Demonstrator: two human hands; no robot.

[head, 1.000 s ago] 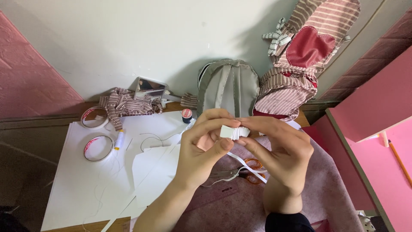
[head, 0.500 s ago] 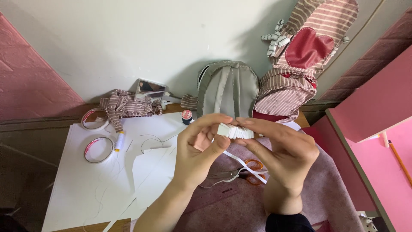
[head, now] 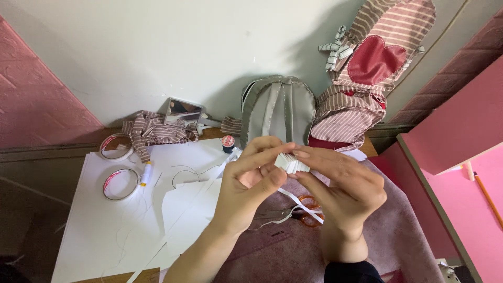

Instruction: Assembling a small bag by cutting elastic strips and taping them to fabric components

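A folded bundle of white elastic band (head: 292, 163) is pinched between both hands in front of me, above the table. My left hand (head: 249, 186) grips its left end with thumb and fingers. My right hand (head: 343, 191) holds the right end from above with its fingertips. A loose tail of the white band (head: 304, 201) hangs down and trails over the mauve cloth (head: 293, 249). Orange-handled scissors (head: 308, 215) lie on that cloth, partly hidden behind my hands.
White paper sheets (head: 110, 220) cover the table's left half, with two tape rolls (head: 120, 183), a small white thread spool (head: 145, 173) and a red-topped spool (head: 228, 142). Striped fabric scraps (head: 152, 132), a small mirror (head: 183, 112), a grey backpack piece (head: 277, 110) and a striped heart bag (head: 367, 68) line the wall.
Both hands have shifted slightly and keep working the folded white band between the fingertips; the bundle sits a little lower and more covered by my right fingers.
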